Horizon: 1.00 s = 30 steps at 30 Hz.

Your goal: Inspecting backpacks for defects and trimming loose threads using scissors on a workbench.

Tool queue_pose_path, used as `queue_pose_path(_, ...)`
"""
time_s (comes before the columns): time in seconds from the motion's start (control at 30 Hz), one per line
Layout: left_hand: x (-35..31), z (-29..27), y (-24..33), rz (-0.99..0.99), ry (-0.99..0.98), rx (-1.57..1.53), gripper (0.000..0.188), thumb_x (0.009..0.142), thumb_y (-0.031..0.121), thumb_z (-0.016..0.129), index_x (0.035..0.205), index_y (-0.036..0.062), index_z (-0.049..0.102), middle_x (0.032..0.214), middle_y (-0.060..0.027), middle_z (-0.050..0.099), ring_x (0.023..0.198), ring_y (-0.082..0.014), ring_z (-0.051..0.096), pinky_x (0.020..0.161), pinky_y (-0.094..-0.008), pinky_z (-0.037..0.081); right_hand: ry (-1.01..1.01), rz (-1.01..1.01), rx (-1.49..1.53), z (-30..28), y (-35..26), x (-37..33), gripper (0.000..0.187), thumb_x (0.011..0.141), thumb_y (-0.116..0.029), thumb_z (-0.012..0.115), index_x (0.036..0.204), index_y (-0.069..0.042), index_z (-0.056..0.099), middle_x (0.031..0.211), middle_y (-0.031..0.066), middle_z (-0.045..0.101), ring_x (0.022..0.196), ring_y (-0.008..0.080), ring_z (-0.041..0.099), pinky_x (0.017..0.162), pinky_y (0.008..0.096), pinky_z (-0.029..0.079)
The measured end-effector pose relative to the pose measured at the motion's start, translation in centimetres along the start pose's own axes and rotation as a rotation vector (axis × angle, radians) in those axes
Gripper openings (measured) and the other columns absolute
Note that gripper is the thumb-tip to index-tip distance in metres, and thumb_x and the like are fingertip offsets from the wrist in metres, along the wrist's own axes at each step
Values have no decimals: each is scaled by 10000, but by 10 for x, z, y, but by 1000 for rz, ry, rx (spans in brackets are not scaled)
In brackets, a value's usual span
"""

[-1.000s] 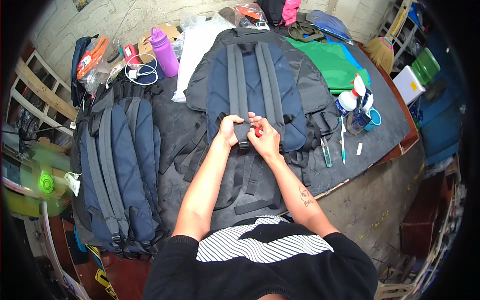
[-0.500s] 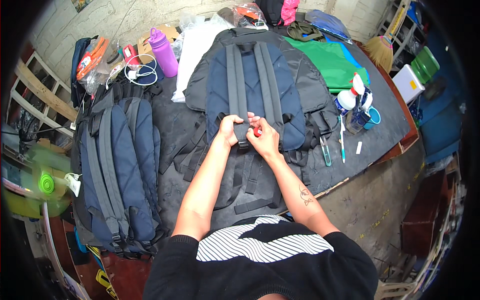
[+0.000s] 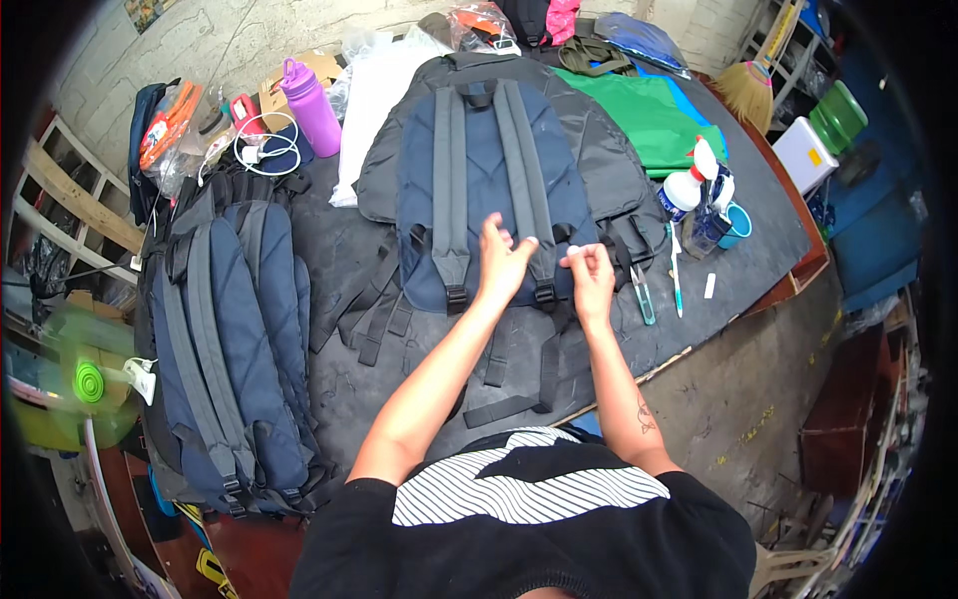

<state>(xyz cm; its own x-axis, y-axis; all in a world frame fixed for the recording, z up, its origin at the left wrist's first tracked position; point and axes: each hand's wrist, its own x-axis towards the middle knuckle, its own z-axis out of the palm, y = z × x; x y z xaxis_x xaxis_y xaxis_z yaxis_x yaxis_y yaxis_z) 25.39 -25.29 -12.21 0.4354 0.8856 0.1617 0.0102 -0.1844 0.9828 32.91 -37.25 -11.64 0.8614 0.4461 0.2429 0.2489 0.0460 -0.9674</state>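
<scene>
A dark backpack lies flat on the table, its blue back panel and two grey shoulder straps facing up. Over the lower end of the right-hand strap hovers my left hand, fingers spread and nothing in it. My right hand is at the panel's lower right edge with its fingers curled together; whatever it holds is hidden. Black buckles close the lower strap ends, and loose black webbing trails toward me. Right of the bag lie small thread snips and a teal-and-white brush-like tool.
More blue-and-black backpacks are stacked at the left, near a spinning green fan. A purple bottle stands at the back left. On the right are a spray bottle, a blue cup and green fabric.
My hands have left the left-hand strap's lower end and moved right, now apart from each other. The red object seen in my right hand is no longer visible.
</scene>
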Motion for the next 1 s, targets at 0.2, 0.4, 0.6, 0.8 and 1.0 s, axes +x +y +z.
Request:
queue_pose_path(0.2,19,-1,24,-549,-427,-679,472,735,124,769,1051,-60,471,848,-122,611,739,-202,634,645,-313,535,-141,-8,58,14,3,-8,162,842,-121,647,843,-7,532,711,1,572,662,44,496,594,212,413)
queue_pose_path(0.4,28,-14,1,-522,-588,-884,276,850,33,573,1053,-151,536,1061,-246,615,932,-317,650,832,-413,546,-100,-113,-276,27,-4,-7,215,768,-180,679,820,-35,530,700,83,617,619,185,602,612,317,476)
queue_pose_path(0.6,31,-21,-4,-573,-621,-920,293,861,58,515,1063,-149,559,1089,-235,610,989,-305,628,894,-403,514,-21,-165,-438,36,-2,-7,186,739,-180,653,798,-60,525,693,102,625,641,291,634,592,381,486)
queue_pose_path(0.8,33,-22,-9,-576,-603,-884,269,857,52,520,1029,-147,577,1057,-220,631,956,-278,642,883,-389,520,-24,-160,-451,40,-4,-8,184,740,-175,652,799,-62,520,701,100,627,666,295,643,604,389,487)
queue_pose_path(1.0,27,-16,1,-498,-474,-854,215,850,59,590,1027,-46,529,953,-184,646,889,-261,656,808,-362,547,-34,-115,-314,27,6,-5,235,788,-213,680,842,-36,535,680,97,598,610,217,601,603,338,479)
